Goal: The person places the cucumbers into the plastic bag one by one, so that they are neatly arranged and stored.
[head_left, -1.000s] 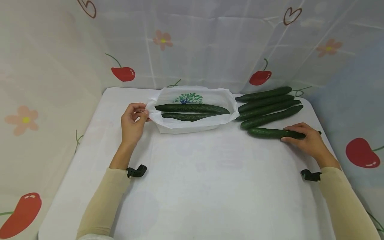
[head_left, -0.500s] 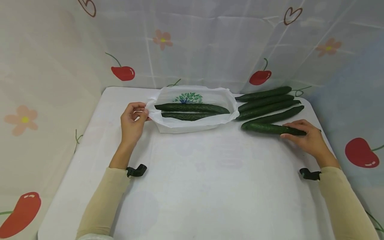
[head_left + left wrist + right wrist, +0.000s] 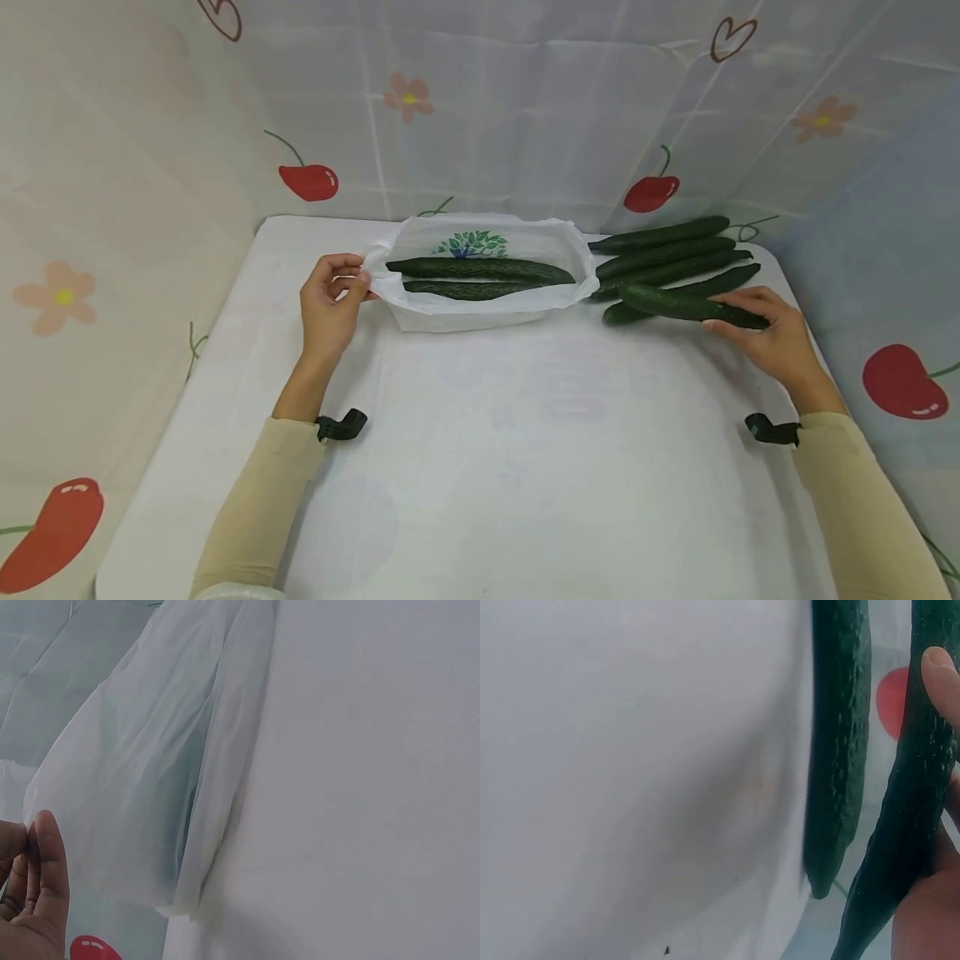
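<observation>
My left hand (image 3: 328,304) pinches the left edge of a white plastic bag (image 3: 472,321), whose mouth stands spread with a green tree print inside. Two cucumbers lie in the bag, a longer cucumber (image 3: 480,269) behind a partly hidden one (image 3: 465,291). In the left wrist view the thumb and fingers (image 3: 51,862) hold the thin plastic (image 3: 112,802). On the right, my right hand (image 3: 772,337) grips a cucumber (image 3: 675,305) by its right part, lifted above the table and tilted. In the right wrist view the thumb lies along this cucumber (image 3: 907,802).
Several more cucumbers (image 3: 667,252) lie side by side at the back right, close to the bag's right end. The nearest one (image 3: 712,285) lies partly behind the held cucumber. A white cloth covers the table (image 3: 525,467), and a printed curtain (image 3: 510,108) stands behind it.
The right hand has raised its cucumber off the table, the left end tipping up and back over the nearest lying cucumber. The left hand keeps its hold on the bag.
</observation>
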